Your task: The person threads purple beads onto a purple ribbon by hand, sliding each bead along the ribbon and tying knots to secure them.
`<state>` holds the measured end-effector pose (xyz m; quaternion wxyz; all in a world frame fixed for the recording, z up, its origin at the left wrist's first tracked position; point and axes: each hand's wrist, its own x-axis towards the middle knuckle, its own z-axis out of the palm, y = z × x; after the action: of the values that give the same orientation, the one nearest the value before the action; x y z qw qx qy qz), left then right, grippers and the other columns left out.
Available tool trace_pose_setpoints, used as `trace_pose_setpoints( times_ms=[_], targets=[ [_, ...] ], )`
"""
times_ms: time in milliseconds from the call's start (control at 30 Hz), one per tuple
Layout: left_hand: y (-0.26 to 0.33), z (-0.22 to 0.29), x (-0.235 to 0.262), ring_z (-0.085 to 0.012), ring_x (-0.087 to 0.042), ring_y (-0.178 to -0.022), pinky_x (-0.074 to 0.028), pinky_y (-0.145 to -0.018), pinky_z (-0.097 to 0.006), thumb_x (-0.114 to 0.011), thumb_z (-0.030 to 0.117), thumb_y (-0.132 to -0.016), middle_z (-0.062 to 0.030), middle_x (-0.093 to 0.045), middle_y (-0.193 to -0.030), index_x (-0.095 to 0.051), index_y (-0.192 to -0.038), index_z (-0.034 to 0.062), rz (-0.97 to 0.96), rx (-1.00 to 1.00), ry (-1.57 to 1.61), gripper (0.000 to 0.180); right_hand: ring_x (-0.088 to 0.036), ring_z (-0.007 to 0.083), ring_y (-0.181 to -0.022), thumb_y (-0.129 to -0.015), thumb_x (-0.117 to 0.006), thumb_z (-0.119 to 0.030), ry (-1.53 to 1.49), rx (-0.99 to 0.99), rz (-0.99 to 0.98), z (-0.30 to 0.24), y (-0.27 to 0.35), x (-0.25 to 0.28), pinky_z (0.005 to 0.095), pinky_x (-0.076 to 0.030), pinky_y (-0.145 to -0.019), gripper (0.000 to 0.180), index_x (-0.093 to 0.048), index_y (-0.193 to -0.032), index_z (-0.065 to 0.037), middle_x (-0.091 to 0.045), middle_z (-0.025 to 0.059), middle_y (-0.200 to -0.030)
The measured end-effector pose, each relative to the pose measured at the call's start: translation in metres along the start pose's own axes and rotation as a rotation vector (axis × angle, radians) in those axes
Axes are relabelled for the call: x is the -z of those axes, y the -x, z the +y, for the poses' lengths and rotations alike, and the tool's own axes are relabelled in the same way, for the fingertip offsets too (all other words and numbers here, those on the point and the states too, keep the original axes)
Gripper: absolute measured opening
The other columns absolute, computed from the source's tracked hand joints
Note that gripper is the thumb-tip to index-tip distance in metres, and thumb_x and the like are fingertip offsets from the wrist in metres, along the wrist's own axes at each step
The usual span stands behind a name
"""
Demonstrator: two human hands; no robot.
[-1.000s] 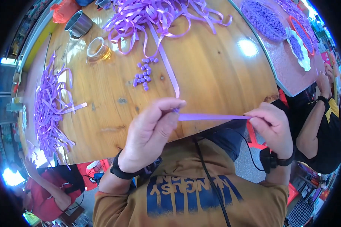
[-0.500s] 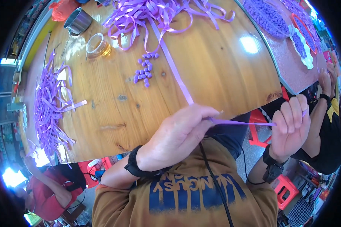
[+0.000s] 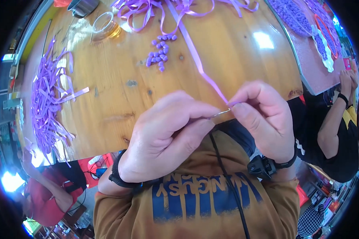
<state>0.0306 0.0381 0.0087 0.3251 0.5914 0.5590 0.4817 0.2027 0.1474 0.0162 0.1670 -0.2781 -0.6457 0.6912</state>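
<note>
My left hand (image 3: 167, 135) is closed near the table's front edge, and a thin metal needle (image 3: 220, 113) sticks out between its thumb and forefinger. My right hand (image 3: 265, 117) sits right beside it, pinching the end of a long purple ribbon (image 3: 195, 53) at the needle's tip. The ribbon runs back across the wooden table (image 3: 235, 59) to a loose tangle of purple ribbon (image 3: 147, 10) at the far edge. Both hands nearly touch above my orange shirt.
A heap of cut purple strips (image 3: 48, 99) lies at the left. Small purple folded pieces (image 3: 159, 51), a glass jar (image 3: 103, 26) and a metal cup (image 3: 81, 6) stand further back. A pink board (image 3: 303, 51) with purple pieces lies right, by another person (image 3: 339, 119).
My hands were apart with the ribbon stretched between them. They have come together, and the ribbon end now meets the needle tip.
</note>
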Motion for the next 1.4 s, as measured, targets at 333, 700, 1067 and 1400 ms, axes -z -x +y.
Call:
trace_pose_setpoints(
  times_ms=[333, 700, 1067, 1400],
  targets=[
    [0.006, 0.001, 0.000, -0.0042, -0.046, -0.065, -0.038, -0.060, -0.018, -0.052, -0.002, -0.084, 0.0012, -0.052, -0.081, -0.053, -0.117, 0.0001, -0.067, 0.143, 0.140, 0.033, -0.041, 0.0027, -0.068, -0.087, -0.056, -0.007, 0.107, 0.053, -0.013, -0.002, 0.002, -0.006, 0.0170, -0.032, -0.061, 0.009, -0.053, -0.090, 0.000, -0.048, -0.0012, -0.080],
    [0.007, -0.002, 0.001, -0.0140, -0.055, -0.072, -0.044, -0.065, -0.023, -0.052, -0.003, -0.084, -0.0068, -0.060, -0.088, -0.057, -0.114, 0.0029, -0.090, 0.164, 0.184, 0.031, -0.041, 0.0025, -0.059, -0.084, -0.056, -0.001, 0.373, 0.253, 0.016, 0.005, 0.001, -0.007, 0.0177, -0.031, -0.053, 0.003, -0.053, -0.085, 0.000, -0.046, -0.0010, -0.071],
    [0.006, -0.009, -0.008, -0.0107, -0.052, -0.063, -0.040, -0.058, -0.023, -0.055, -0.005, -0.080, -0.0030, -0.054, -0.067, -0.063, -0.105, 0.0010, -0.019, 0.133, 0.069, 0.027, -0.051, 0.0229, -0.054, -0.067, -0.064, 0.007, 0.884, 0.703, 0.155, 0.017, 0.001, -0.018, 0.0303, -0.039, -0.048, 0.020, -0.056, -0.083, -0.001, -0.051, 0.0091, -0.065],
    [0.011, -0.002, -0.003, -0.0035, -0.053, -0.069, -0.042, -0.061, -0.016, -0.052, -0.004, -0.084, -0.0011, -0.059, -0.083, -0.058, -0.104, 0.0003, -0.045, 0.406, 0.477, 0.021, -0.052, 0.0185, -0.055, -0.073, -0.063, 0.002, 0.572, 0.571, 0.069, 0.025, 0.005, -0.014, 0.0272, -0.038, -0.048, 0.014, -0.059, -0.087, -0.001, -0.056, 0.0072, -0.066]
  ],
)
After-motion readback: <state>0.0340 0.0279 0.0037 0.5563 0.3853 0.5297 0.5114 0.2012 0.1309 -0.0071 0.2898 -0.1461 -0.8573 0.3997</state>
